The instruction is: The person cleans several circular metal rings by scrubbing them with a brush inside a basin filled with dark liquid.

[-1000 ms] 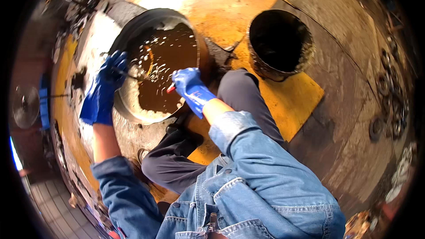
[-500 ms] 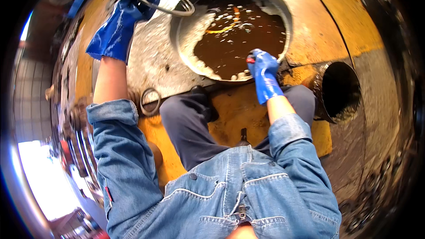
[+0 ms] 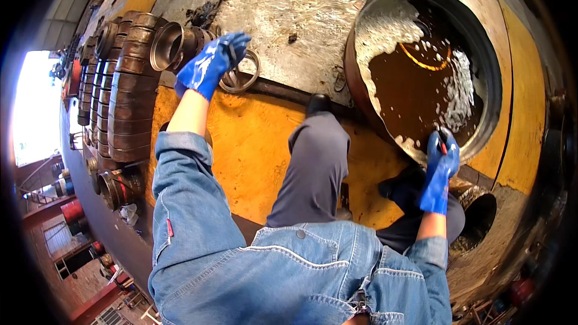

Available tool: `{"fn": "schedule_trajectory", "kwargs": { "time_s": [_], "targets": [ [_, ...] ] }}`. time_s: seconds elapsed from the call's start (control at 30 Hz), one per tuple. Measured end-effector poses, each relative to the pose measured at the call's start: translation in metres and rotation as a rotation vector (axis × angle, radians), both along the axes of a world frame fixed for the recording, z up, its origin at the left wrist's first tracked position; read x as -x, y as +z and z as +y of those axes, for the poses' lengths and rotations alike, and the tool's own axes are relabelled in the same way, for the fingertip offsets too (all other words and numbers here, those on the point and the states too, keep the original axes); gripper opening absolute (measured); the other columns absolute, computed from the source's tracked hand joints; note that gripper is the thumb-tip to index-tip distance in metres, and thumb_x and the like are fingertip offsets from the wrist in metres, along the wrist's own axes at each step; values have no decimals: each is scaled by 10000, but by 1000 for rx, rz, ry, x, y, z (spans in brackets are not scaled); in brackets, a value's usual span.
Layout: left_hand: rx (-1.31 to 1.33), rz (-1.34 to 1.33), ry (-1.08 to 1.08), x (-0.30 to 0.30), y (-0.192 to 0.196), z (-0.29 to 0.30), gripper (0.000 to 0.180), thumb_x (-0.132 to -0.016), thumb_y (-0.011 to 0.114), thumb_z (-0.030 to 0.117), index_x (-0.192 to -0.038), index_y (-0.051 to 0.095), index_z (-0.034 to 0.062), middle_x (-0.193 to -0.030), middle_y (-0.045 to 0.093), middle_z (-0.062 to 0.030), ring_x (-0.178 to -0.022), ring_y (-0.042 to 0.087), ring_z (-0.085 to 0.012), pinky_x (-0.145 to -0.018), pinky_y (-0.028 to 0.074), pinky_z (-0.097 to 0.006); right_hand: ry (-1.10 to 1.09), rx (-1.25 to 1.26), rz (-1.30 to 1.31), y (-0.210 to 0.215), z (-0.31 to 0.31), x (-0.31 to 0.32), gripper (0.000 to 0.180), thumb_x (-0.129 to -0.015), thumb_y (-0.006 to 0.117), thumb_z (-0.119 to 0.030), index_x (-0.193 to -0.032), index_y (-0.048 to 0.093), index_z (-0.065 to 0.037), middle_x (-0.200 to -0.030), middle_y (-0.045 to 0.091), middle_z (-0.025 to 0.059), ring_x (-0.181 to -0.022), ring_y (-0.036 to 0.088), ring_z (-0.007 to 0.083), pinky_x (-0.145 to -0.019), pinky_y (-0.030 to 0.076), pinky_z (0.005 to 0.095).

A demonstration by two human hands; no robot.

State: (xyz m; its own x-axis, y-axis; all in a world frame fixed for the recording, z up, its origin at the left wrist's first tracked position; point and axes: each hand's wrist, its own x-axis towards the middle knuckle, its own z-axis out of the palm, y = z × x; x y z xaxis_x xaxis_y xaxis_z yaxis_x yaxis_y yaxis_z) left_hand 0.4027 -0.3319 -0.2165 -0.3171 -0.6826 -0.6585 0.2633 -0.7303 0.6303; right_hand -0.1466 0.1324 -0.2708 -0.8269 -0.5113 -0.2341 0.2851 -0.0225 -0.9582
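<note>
My left hand (image 3: 212, 65), in a blue rubber glove, hovers over metal rings (image 3: 250, 76) that lie by the edge of the yellow plate. Its fingers stretch out to the right and appear free of the rings, though the glove covers part of them. At the near rim of a large round tub (image 3: 359, 84), my blue-gloved right hand (image 3: 441, 159) is closed around a dark handle with a red part (image 3: 444, 142); its far end is hidden. Brown liquid (image 3: 400, 87) with pale foam fills the tub, and an orange-yellow curved strip (image 3: 426, 66) shows in it.
Stacked brown metal rings (image 3: 132, 87) stand on the left, beside a flared metal collar (image 3: 168, 46). A yellow plate (image 3: 223, 144) lies under my legs. An open metal cylinder (image 3: 475, 213) rests right of my right knee. Worn metal sheet (image 3: 301, 6) covers the floor ahead.
My view has swung left. My left hand has come down from beside the tub, where it held thin metal rings, to the rings on the floor. My right hand stays at the tub's near rim.
</note>
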Motion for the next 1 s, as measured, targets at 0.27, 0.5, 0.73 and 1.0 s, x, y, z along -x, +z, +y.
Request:
{"fn": "schedule_trajectory", "kwargs": {
  "time_s": [0.27, 0.5, 0.73, 1.0],
  "targets": [
    [349, -703, -366, -39, -74, -16, 270, -1016, 612, 142, -1212, 707, -18, -1135, 772, -175, -958, 768, -293, -816, 625, -377, 233, -602, 616, 19, 25, 5, 247, -983, 685, 1, -1221, 695, 68, -1163, 739, 134, -1027, 697, 177, -933, 589, 310],
    [335, -1989, -1181, 19, -112, -38, 298, -1025, 629, 242, -1287, 757, 179, -1348, 728, -61, -1252, 695, -306, -990, 582, -474, 403, -887, 851, 43, 18, 1, 295, -984, 698, -153, -1226, 704, 15, -1135, 761, 152, -1033, 729, 224, -955, 568, 364],
    [314, -1930, -1147, 25, -174, 17, 236, -971, 677, 216, -1160, 816, 196, -1221, 784, -55, -1165, 745, -274, -855, 609, -488, 455, -924, 892, 46, 12, 0, 338, -990, 694, -193, -1239, 695, 35, -1160, 756, 172, -1040, 732, 243, -951, 573, 372],
    [380, -1957, -1231, 34, -191, 38, 242, -1008, 635, 210, -1171, 811, 178, -1233, 777, -75, -1149, 751, -269, -857, 600, -452, 467, -964, 806, 54, 15, -1, 314, -1005, 677, -158, -1257, 696, 28, -1158, 754, 154, -1030, 715, 224, -942, 571, 365]
  ]
}}
